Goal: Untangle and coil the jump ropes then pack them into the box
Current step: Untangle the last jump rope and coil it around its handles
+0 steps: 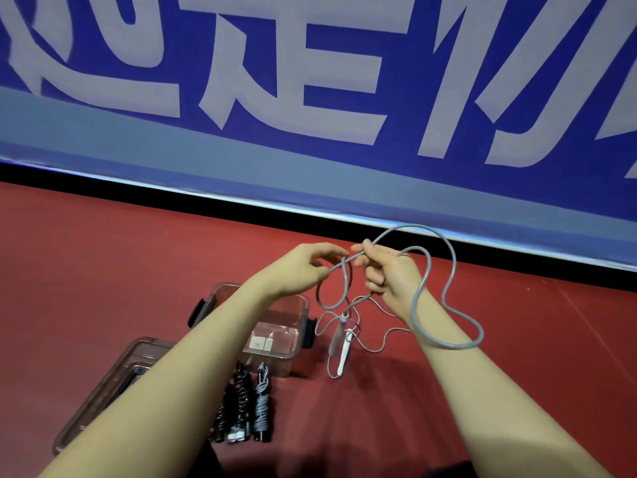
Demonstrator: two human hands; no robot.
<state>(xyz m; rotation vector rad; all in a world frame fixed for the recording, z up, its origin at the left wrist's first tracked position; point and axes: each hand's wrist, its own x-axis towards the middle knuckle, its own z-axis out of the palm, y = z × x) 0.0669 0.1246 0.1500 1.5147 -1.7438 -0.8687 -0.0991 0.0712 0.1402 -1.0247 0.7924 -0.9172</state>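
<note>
Head view: both hands raised, left hand (303, 270) and right hand (386, 274) each pinching grey rope (448, 270) (handles dangling beside clear box (296, 305)).

A grey jump rope (451, 270) is up in the air, looping wide over the right forearm and crossing itself in a small loop between the hands. Its white handles (345, 343) dangle low, near the red floor, just right of the box. The clear box (296, 343) sits open on the floor with black latches. In front of it lie two coiled ropes, one black (229, 405), one grey (262, 405), side by side.
</note>
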